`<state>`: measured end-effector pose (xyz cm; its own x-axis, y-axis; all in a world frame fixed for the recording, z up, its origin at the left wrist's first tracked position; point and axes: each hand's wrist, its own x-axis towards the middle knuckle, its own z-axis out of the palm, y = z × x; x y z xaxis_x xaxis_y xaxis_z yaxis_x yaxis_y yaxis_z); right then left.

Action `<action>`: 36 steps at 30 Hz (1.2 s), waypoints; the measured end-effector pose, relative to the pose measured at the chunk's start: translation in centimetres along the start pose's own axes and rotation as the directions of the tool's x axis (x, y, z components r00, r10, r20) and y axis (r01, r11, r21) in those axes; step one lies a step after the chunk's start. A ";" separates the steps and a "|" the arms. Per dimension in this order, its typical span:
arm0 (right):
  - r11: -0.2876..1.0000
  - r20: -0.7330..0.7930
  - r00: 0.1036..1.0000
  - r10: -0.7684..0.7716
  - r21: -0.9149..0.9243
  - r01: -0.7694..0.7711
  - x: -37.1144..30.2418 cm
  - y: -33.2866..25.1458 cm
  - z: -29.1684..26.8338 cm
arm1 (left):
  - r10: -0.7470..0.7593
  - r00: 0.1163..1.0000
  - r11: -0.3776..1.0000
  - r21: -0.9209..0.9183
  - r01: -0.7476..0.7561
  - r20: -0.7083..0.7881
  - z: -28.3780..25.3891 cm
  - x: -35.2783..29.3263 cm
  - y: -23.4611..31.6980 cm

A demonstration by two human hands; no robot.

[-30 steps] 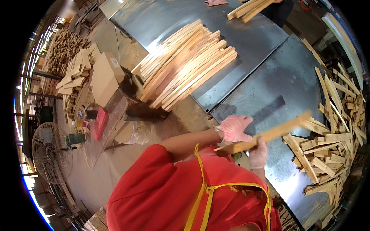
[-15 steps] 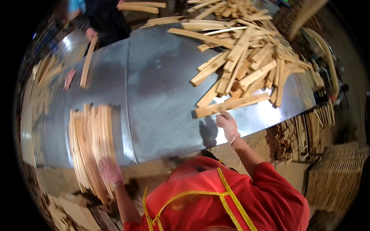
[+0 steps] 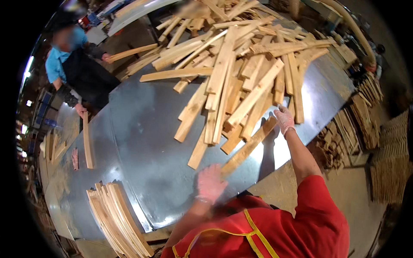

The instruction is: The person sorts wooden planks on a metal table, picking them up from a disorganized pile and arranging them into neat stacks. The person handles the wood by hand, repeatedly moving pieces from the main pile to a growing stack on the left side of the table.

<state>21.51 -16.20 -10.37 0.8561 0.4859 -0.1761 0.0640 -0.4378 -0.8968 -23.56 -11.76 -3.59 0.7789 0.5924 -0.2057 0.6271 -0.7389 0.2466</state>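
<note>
Left: a co-worker (image 3: pixel 88 69) in a dark apron, a slat in each hand; stack of slats (image 3: pixel 114 217), jutting past the table's near edge; left gloved hand (image 3: pixel 211 184), blurred, at the near end of a flat wooden slat (image 3: pixel 249 148) (grasp or mere touch, cannot tell); right gloved hand (image 3: pixel 285 120), fingers extended and unclenched, beside that slat's far end; beyond, a jumbled slat pile (image 3: pixel 256 92); hazards, as judged: a tug on the pile could set loose pieces sliding, a knock to the overhanging ends could spill the stack; surface: grey sheet-metal table (image 3: pixel 142 124), seamed, glossy; room: cluttered workshop, bundled timber (image 3: pixel 392 167) at right.
</note>
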 end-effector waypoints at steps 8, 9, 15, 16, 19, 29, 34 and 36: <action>0.978 0.052 0.994 0.100 0.178 -0.107 3.2 -5.3 7.7 | -0.065 0.986 0.876 -0.464 0.130 0.154 -3.6 -4.6 -1.4; 0.981 0.055 0.995 0.084 0.171 -0.092 3.2 -6.5 8.5 | -0.048 0.978 0.771 -0.615 0.166 0.204 -4.3 -6.9 -2.1; 0.927 -0.175 0.970 0.169 -0.307 -0.217 3.3 -10.8 11.0 | -0.221 0.895 0.048 -0.912 0.407 0.388 -6.0 -19.8 -3.8; 0.960 -0.232 0.969 0.088 -0.239 -0.144 2.5 -10.6 11.2 | -0.156 0.912 -0.160 -0.921 0.355 0.379 -5.0 -21.3 -4.4; 0.925 -0.128 0.973 0.190 0.357 -0.134 0.0 -8.3 11.3 | -0.128 0.917 -0.467 -0.838 0.281 0.379 -1.0 -23.7 -6.0; 0.792 0.250 0.965 0.081 0.571 -0.215 -30.8 -3.3 18.6 | -0.615 0.771 0.350 -0.818 0.456 0.167 1.3 -25.5 -11.4; 0.936 0.684 0.708 0.174 0.108 -0.335 -44.8 -9.4 24.6 | -0.653 0.752 0.574 -0.594 0.564 0.083 3.0 -25.0 -13.9; 0.933 0.804 0.591 0.065 0.160 -0.321 -46.9 -6.3 28.6 | -0.613 0.788 0.691 -0.441 0.573 0.062 2.0 -23.1 -13.9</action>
<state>-33.69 -14.60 -8.11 0.0975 0.8669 -0.4888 -0.2973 -0.4433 -0.8456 -50.28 -15.84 -4.13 0.2288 0.8996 -0.3721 0.8820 -0.0298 0.4703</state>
